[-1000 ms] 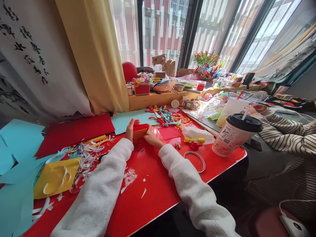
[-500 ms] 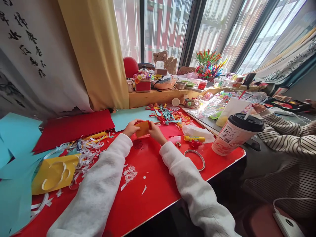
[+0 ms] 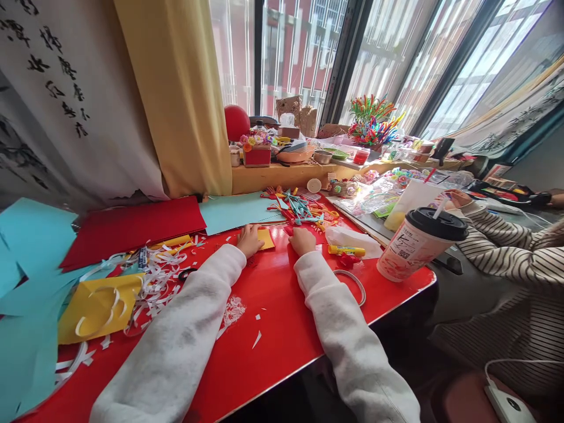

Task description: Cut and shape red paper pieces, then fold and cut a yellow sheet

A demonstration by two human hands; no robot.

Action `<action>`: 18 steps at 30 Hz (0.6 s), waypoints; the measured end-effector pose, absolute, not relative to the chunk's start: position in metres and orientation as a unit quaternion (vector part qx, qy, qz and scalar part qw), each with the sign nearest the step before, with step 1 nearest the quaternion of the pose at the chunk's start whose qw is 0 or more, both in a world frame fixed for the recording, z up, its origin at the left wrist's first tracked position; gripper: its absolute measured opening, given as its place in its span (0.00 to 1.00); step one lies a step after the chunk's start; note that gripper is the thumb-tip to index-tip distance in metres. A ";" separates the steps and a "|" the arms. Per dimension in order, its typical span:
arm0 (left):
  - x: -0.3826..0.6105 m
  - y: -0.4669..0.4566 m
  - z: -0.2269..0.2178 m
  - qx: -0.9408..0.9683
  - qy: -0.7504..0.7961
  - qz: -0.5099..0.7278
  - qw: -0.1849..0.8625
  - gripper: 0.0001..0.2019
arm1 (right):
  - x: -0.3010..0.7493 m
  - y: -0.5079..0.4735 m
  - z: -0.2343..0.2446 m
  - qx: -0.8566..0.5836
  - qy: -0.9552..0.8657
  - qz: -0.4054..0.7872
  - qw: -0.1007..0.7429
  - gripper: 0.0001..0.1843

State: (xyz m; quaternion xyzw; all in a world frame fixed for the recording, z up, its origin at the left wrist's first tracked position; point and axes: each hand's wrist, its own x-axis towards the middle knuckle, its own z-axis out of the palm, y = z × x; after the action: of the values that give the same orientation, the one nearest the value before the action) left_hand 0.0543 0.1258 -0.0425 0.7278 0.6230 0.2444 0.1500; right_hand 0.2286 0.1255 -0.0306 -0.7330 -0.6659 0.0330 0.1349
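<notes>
My left hand (image 3: 250, 239) has its fingers curled at the left edge of a small yellow piece of paper (image 3: 267, 239), which lies low over the red table. A short way to the right, my right hand (image 3: 303, 241) is closed, its fingers bent down at a piece of red paper (image 3: 289, 231); the fingertips are mostly hidden. Just right of that hand lie a yellow glue stick (image 3: 346, 251) and a crumpled red piece (image 3: 348, 261). A pale ring-shaped band (image 3: 359, 288) rests nearer the table edge.
A lidded paper cup (image 3: 412, 244) stands at the table's right corner. White paper strips (image 3: 158, 276), a yellow sheet (image 3: 99, 308), red sheets (image 3: 136, 232) and blue sheets (image 3: 35, 329) cover the left. Scissors and sticks (image 3: 299, 205) lie behind. A person's striped sleeve (image 3: 497, 247) is at right.
My hands have moved apart and down to the table. The yellow paper, held up between both hands before, is now low beside my left hand; my right hand has moved right.
</notes>
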 end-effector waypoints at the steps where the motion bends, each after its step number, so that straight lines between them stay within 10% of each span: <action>1: 0.055 0.124 -0.042 0.727 0.633 0.229 0.135 0.27 | 0.228 0.125 -0.030 -0.735 -0.666 0.025 0.129 0.12; 18: -0.123 0.140 0.017 0.700 0.713 -0.016 -0.023 0.37 | 0.214 0.112 -0.015 -0.695 -0.683 -0.115 0.192 0.17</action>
State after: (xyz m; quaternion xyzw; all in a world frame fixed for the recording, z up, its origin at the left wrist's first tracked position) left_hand -0.1233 0.1396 0.0174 0.7003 0.7133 -0.0160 -0.0231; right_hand 0.2139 0.1122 -0.0154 -0.6954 -0.6828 -0.1152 0.1924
